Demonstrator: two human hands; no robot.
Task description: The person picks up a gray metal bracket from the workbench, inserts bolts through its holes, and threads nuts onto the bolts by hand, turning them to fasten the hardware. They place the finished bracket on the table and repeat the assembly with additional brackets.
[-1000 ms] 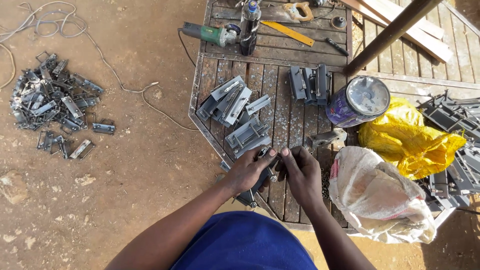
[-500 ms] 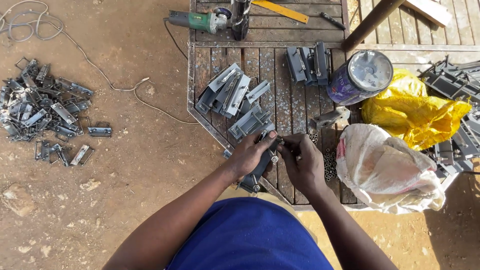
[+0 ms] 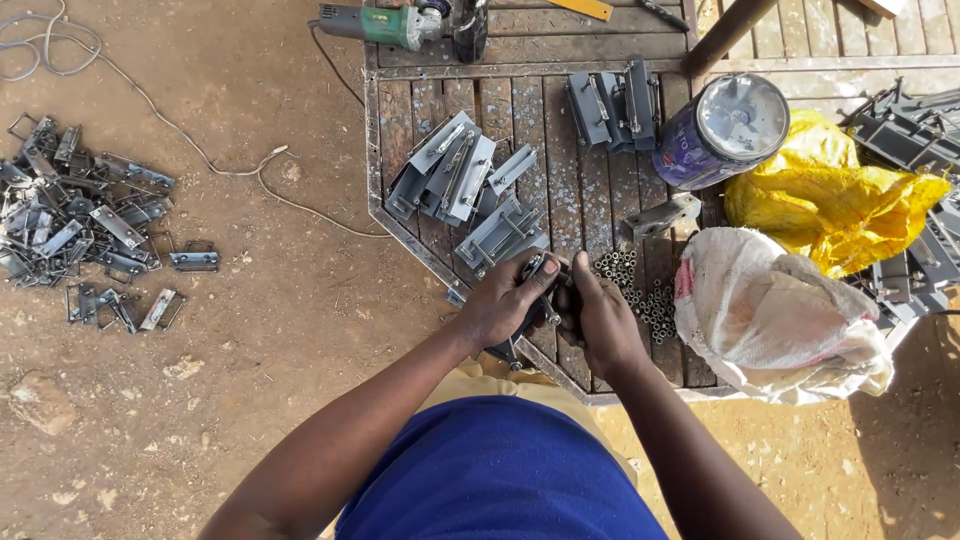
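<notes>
Left hand (image 3: 497, 305) and right hand (image 3: 603, 322) both closed on one grey bracket (image 3: 533, 272) over the counter (image 3: 585, 195) front edge; bracket's shape partly hidden. Small tubes (image 3: 640, 290) lie just right.

On the wooden slatted platform (image 3: 520, 40) the left hand (image 3: 500, 305) and right hand (image 3: 600, 320) meet at its near edge around a metal bracket (image 3: 535, 275). Just right of them lie small tubes (image 3: 635, 285), then a sack (image 3: 775, 320). Beyond the hands sits a cluster of brackets (image 3: 460, 180); farther back, an angle grinder (image 3: 400, 22). A paint tin (image 3: 725, 130) lies right of centre. Far left, on the ground, a heap of metal parts (image 3: 75, 210)
</notes>
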